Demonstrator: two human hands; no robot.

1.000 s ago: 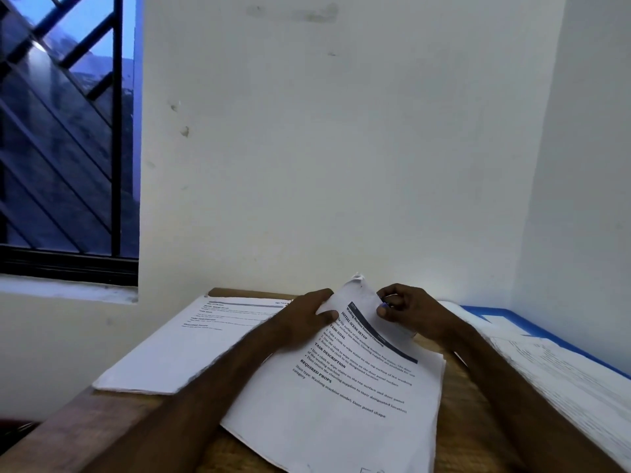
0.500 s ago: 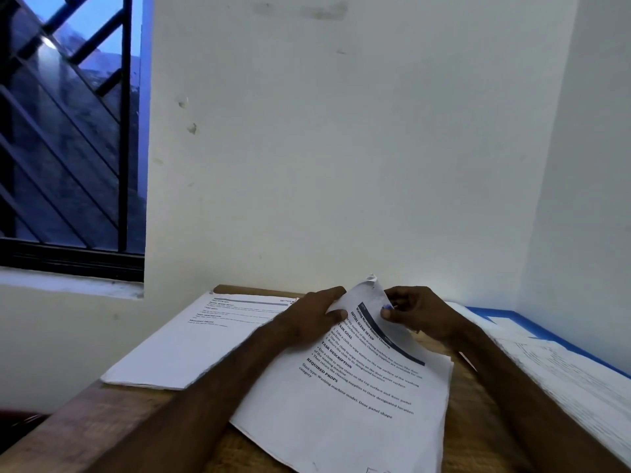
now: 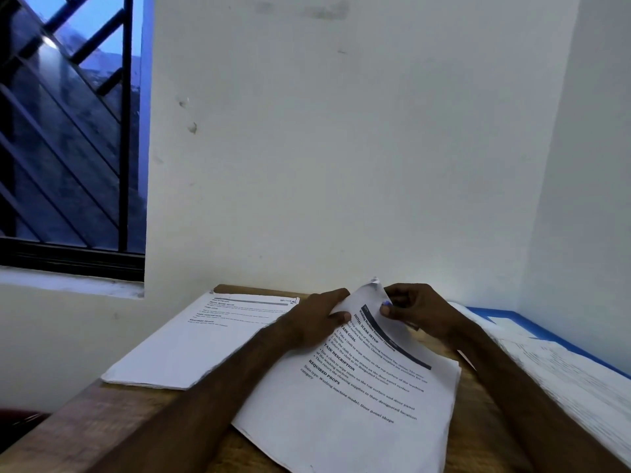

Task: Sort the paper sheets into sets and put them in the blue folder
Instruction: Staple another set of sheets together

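On the wooden table [image 3: 68, 428] a set of printed sheets [image 3: 358, 414] lies askew in the middle, its far corner curled up between both hands. The left hand [image 3: 317, 319] pinches the set's left edge between thumb and fingers, while the right hand [image 3: 420, 312] has thumb and curled fingers closed on the raised corner, where a small blue thing [image 3: 387, 303] shows at the fingertips, perhaps a clip, too small to tell. A second stack [image 3: 191, 343] lies flat just left of the left forearm, and the blue folder [image 3: 495, 310] lies along the right wall with more sheets [image 3: 563, 377] on it, apart from the held set
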